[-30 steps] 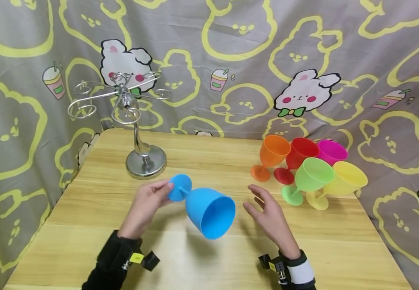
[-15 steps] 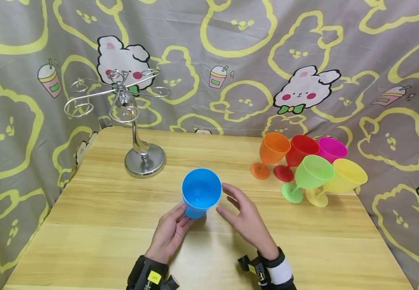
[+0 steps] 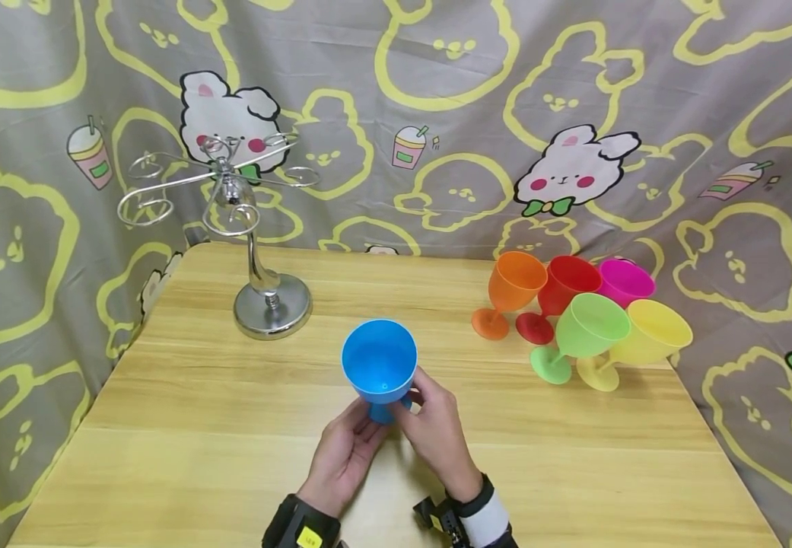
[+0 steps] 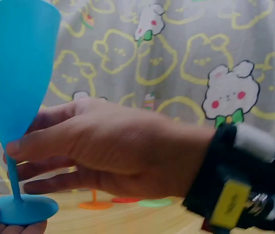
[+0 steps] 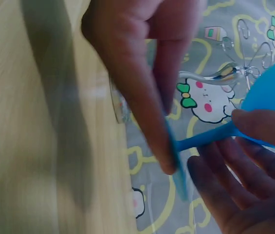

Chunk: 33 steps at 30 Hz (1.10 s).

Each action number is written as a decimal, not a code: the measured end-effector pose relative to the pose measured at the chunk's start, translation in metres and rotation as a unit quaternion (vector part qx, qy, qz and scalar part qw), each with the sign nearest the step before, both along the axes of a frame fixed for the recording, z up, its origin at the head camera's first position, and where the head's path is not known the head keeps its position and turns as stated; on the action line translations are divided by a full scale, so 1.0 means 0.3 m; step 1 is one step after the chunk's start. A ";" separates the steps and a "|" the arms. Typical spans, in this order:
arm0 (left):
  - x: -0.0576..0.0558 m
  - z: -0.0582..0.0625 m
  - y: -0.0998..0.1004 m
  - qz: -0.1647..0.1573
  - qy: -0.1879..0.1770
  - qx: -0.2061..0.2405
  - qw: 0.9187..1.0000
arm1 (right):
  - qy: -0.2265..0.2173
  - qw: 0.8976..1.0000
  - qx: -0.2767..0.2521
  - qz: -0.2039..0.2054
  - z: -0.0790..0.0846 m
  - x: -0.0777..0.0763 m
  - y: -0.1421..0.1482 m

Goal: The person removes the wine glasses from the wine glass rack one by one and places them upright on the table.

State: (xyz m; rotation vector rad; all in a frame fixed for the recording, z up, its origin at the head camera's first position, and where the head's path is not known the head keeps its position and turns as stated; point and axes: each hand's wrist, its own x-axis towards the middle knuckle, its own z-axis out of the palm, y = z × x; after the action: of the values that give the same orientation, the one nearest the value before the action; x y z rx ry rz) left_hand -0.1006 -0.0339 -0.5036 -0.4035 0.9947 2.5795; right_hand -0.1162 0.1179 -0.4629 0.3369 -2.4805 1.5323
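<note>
A blue plastic goblet (image 3: pixel 376 369) is held upright above the middle of the table, its bowl facing up. My left hand (image 3: pixel 343 460) grips it by the round foot, thumb on top and fingers underneath, as the left wrist view shows at the foot (image 4: pixel 27 209). Around the stem, just below the bowl, my right hand (image 3: pixel 438 435) has its thumb and fingers. In the right wrist view the left hand (image 5: pixel 132 53) reaches down onto the foot, while the right hand (image 5: pixel 254 190) is at the stem (image 5: pixel 208 135).
A chrome stand (image 3: pixel 272 304) with several looped wire arms stands at the back left of the wooden table (image 3: pixel 183 426). At the back right is a group of goblets: orange (image 3: pixel 515 281), red (image 3: pixel 570 285), magenta (image 3: pixel 625 281), green (image 3: pixel 590 327) and yellow (image 3: pixel 656 332). A patterned curtain (image 3: pixel 341 46) hangs behind.
The blue goblet has turned from tilted sideways to upright, coming slightly left and up. My left hand has moved right beneath it; my right hand has come in from the right and taken its stem.
</note>
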 end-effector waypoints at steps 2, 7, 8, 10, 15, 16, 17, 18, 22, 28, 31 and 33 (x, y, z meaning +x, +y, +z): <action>0.005 0.008 0.009 -0.005 0.006 0.003 1.000 | 0.010 1.000 0.013 -0.011 -0.004 -0.001 0.000; 0.007 0.024 0.014 -0.017 0.023 -0.004 1.000 | 0.009 0.999 0.027 -0.016 -0.004 -0.002 0.010; 0.007 0.026 0.013 -0.019 0.025 -0.007 0.999 | 0.006 1.000 0.026 -0.016 -0.004 -0.002 0.012; 0.007 0.027 0.013 -0.021 0.023 -0.009 0.999 | 0.004 1.000 0.028 -0.013 -0.003 -0.001 0.015; 0.007 0.022 0.011 -0.023 0.013 -0.012 1.000 | -0.003 1.000 0.022 -0.005 -0.005 -0.001 0.025; 0.007 0.021 0.011 -0.024 0.012 -0.014 1.000 | -0.005 1.000 0.019 -0.003 -0.007 -0.001 0.028; 0.008 0.021 0.011 -0.026 0.013 -0.017 0.999 | -0.006 1.000 0.018 -0.002 -0.010 -0.001 0.031; 0.008 0.019 0.010 -0.029 0.016 -0.020 0.999 | -0.006 1.000 0.018 -0.002 -0.012 -0.002 0.034; 0.006 0.023 0.007 -0.031 0.033 -0.079 0.996 | -0.014 1.000 0.011 -0.006 -0.021 -0.002 0.053; -0.006 0.048 -0.008 0.037 0.093 -0.364 0.926 | -0.041 0.999 0.000 -0.026 -0.011 -0.010 0.096; -0.006 0.059 -0.025 0.061 0.140 -0.503 0.851 | -0.058 0.998 -0.005 -0.039 -0.013 -0.014 0.122; -0.005 0.065 -0.037 0.064 0.170 -0.569 0.802 | -0.066 0.997 -0.011 -0.048 -0.021 -0.017 0.141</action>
State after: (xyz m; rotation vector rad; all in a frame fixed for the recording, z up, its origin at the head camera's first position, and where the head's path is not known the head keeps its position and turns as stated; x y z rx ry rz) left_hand -0.1020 -0.0449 -0.4840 -0.2629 2.6762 1.8452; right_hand -0.1212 0.1603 -0.4691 0.1149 -2.5358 1.5898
